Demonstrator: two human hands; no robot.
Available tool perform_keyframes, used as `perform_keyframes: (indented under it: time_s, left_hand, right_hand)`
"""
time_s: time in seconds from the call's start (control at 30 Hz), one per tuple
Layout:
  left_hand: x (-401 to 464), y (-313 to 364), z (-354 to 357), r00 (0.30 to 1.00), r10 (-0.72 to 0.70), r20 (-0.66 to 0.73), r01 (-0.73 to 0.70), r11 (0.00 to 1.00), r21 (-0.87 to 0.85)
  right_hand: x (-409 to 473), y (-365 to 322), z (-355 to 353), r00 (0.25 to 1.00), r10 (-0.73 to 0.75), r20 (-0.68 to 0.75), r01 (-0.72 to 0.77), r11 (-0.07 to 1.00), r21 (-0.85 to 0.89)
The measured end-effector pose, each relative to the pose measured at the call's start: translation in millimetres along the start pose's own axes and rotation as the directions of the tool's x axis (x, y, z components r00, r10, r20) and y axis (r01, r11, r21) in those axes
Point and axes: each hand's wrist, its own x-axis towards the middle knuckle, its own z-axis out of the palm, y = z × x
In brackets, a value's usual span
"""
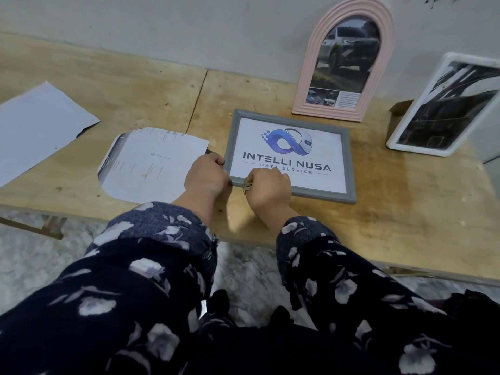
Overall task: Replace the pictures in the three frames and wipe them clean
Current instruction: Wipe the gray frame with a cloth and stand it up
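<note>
1. The gray frame (290,155) lies flat on the wooden tabletop (405,207), near the front edge. It holds a white picture with a blue logo and the words "INTELLI NUSA DATA SERVICE".
2. The left hand (207,177) has its grip curled round the near left corner of the gray frame.
3. The right hand (269,189) rests on the bottom edge of the gray frame, just beside the left hand. Its grip is closed on a small brownish thing (247,184) that sticks out by the thumb. I cannot tell what that thing is.
4. Both arms wear dark sleeves (151,261) with pale flowers on them.
5. The pink arched frame (346,63) stands up against the wall (189,28), right behind the gray frame. It holds a photo of a car.
6. The white frame (446,106) leans tilted at the right side of the tabletop, well apart from the hands. It holds a dark picture.
7. A cut paper (151,163) with 1 rounded end lies just left of the gray frame, partly under the left hand.
8. A bigger white sheet (38,128) lies at the far left of the tabletop.
</note>
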Motion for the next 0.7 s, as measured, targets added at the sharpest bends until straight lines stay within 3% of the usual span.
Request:
perform_keyframes:
  time_s: [0.43, 0.7]
  left_hand:
    - [-3.8, 6.2, 2.2, 0.999, 0.007, -0.041, -0.005, 0.999, 0.047]
    - [-3.5, 5.3, 5.4, 0.998, 0.01, -0.054, -0.007, 0.999, 0.049]
  right_hand:
    - [2.0, 26.7, -9.1, 0.968, 0.233, 0.092, -0.245, 0.956, 0.163]
    - [0.5, 38.6, -13.6, 0.952, 0.284, 0.112, -0.301, 0.936, 0.185]
